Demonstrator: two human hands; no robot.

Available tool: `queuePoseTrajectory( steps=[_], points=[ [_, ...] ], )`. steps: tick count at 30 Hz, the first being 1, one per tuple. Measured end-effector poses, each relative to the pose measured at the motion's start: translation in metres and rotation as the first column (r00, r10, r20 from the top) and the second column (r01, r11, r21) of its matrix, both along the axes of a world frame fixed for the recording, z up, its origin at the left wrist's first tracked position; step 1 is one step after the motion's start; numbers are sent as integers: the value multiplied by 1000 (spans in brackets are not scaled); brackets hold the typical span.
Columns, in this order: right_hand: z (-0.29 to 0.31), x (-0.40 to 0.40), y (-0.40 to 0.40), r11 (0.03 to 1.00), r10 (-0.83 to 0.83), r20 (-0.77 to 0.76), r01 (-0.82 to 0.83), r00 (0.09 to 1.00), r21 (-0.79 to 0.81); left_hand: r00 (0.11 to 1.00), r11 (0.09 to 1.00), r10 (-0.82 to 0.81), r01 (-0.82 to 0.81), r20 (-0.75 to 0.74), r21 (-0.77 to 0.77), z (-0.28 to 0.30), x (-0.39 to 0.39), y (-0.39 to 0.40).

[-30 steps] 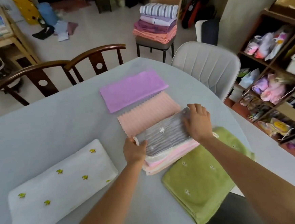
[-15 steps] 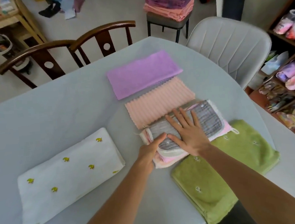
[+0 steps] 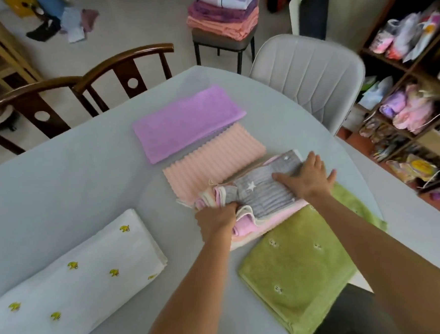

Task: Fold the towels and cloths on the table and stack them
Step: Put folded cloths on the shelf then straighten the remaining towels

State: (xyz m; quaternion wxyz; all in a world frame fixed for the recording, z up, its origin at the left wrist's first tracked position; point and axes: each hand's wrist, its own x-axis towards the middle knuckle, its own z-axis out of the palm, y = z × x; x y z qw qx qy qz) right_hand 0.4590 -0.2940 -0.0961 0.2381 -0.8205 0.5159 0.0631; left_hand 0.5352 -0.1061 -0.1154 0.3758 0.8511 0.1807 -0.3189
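White towel [image 3: 75,278], yellow print, folded, lies on the table [image 3: 57,185] well left of the left hand.

Left hand [image 3: 216,219]: grip curled tight, clamped on the near-left corner of the small cloth stack [image 3: 259,211]. Layers of pink and cream bunch up at the grip.

Grey cloth [image 3: 263,189], white stars, is top of that stack, running from the left grip up and right to the right hand.

Purple cloth [image 3: 186,122] lies flat, beyond both hands. Peach ribbed cloth [image 3: 211,165] lies just beyond the left grip, its far edge tucked under the purple one, its near edge under the stack.

Right hand [image 3: 306,179]: grip apart, fingers straight and spread, palm pressing flat on the far-right end of the grey cloth.

Green towel [image 3: 300,271], folded, lies just near of the right hand, under its forearm; the stack's near edge overlaps it.

Behind the table, a stool [image 3: 223,38] bears a pile of folded towels [image 3: 223,11].
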Motion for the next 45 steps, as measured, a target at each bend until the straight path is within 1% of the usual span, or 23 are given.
queuePoseTrajectory(
  steps=[1,2,3,4,7,9,10,11,14,17,20,23,26,28,31,33,37,42,45],
  points=[
    [0,0,-4,976,-124,24,117,992,183,1000,1000,-11,11,1,26,0,0,-2],
    [-1,0,-8,922,-207,53,177,977,343,1000,999,-21,20,9,47,-1,2,-3],
    [-3,-1,-10,868,-245,69,187,967,459,999,997,-35,33,16,67,-2,4,-3],
    [-4,-2,-14,826,-258,76,180,963,534,998,995,-61,59,19,77,-3,5,-5],
    [3,-1,-30,726,-195,94,79,976,683,994,992,-111,109,23,68,-6,12,-8],
    [3,1,-41,656,-159,75,49,984,753,992,989,-128,126,22,75,-4,12,-10],
    [2,2,-45,645,-133,53,46,990,763,991,989,-130,128,17,81,-3,12,-11],
    [0,4,-47,657,-93,27,41,995,753,991,989,-129,127,18,80,-3,11,-12],
    [7,11,-38,734,57,-46,-11,997,679,992,988,-127,125,16,86,1,7,-15],
    [7,19,-34,746,120,-83,-35,989,665,995,991,-102,100,15,83,6,5,-16],
    [4,18,-32,750,106,-91,-19,990,662,995,994,-91,88,30,66,9,4,-17],
    [-2,10,-31,740,18,-72,36,997,672,997,998,-58,58,57,7,11,5,-16],
    [-7,5,-28,756,-66,-15,60,998,652,998,997,-17,21,54,-70,12,5,-13],
    [-7,4,-19,801,-117,42,69,992,595,998,995,-9,15,61,-97,15,1,-10],
    [0,0,9,924,-96,87,56,992,379,994,992,-5,19,114,-121,22,-7,-2],
    [8,-5,30,957,-98,108,64,989,284,988,993,-9,27,156,-116,32,-8,4],
    [32,-29,78,977,-138,186,104,973,184,970,982,-49,90,237,-166,58,-14,33],
    [66,-66,144,983,-160,331,122,930,135,930,963,-146,212,337,-168,89,-43,80],
    [79,-103,190,981,-190,401,157,896,113,897,935,-215,303,386,-185,102,-72,113]
  ],
)
